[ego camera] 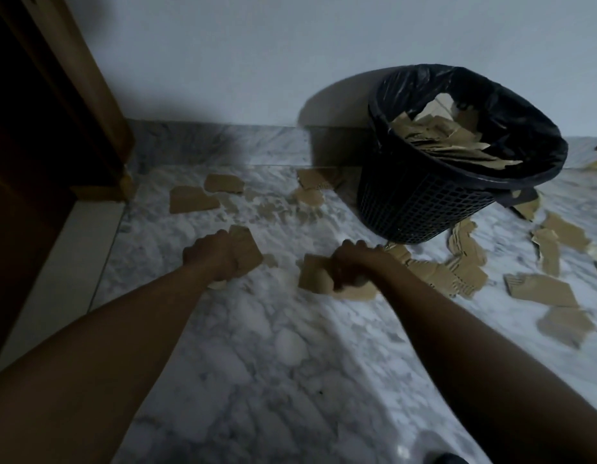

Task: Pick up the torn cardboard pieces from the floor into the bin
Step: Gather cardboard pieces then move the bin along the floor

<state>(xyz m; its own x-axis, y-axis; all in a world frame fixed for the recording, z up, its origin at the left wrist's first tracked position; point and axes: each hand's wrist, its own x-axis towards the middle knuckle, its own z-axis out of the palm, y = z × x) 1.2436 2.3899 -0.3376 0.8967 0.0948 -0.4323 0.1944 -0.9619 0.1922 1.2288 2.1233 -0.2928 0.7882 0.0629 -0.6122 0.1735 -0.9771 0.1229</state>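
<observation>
Cardboard pieces (541, 289) lie scattered on the marble floor (257, 346). Most of them are to the right of the right hand (357, 262) and around the foot of the bin (424, 209). A few more pieces (191, 199) lie farther away, beyond the left hand (212, 254) and near the wall (257, 61).

The left hand is closed as a fist around one brown piece (248, 251), which sticks out on the right side of the fist. The right hand is also curled, low over the floor, and it grips another piece (315, 277) that sticks out to its left. A paler scrap (355, 292) lies on the floor just under this hand.

The bin is black with a lattice wall and a black bag (511, 105) folded over its rim. It stands close to the wall, beyond the right hand and a little to the right of it. Many torn pieces (441, 139) are inside it.

Both bare forearms reach forward and down, nearly parallel, with the backs of the hands toward the camera. The hands are apart, with bare floor between them. A dark wooden door frame (73, 78) stands at the left edge. The picture is a little blurred, so I cannot tell the single fingers.
</observation>
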